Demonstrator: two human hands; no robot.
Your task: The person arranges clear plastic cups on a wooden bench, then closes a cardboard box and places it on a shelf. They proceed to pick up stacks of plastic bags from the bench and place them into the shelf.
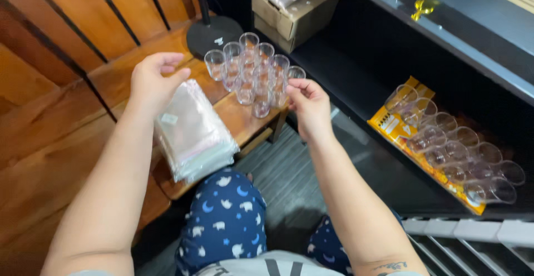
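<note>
The cluster of clear plastic cups stands on the wooden bench, at eleven o'clock from my right hand, whose fingertips pinch nearest the rim cup. My left hand hovers half-open, empty, above the stack of clear bags.

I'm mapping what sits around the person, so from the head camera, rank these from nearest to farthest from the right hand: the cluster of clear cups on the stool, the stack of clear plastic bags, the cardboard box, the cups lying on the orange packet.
From the right hand:
1. Cluster of clear cups, touching its fingertips, just left.
2. Stack of clear plastic bags, farther left on the stool.
3. Cardboard box up top and cups lying on the orange packet at right: too close to call.
</note>
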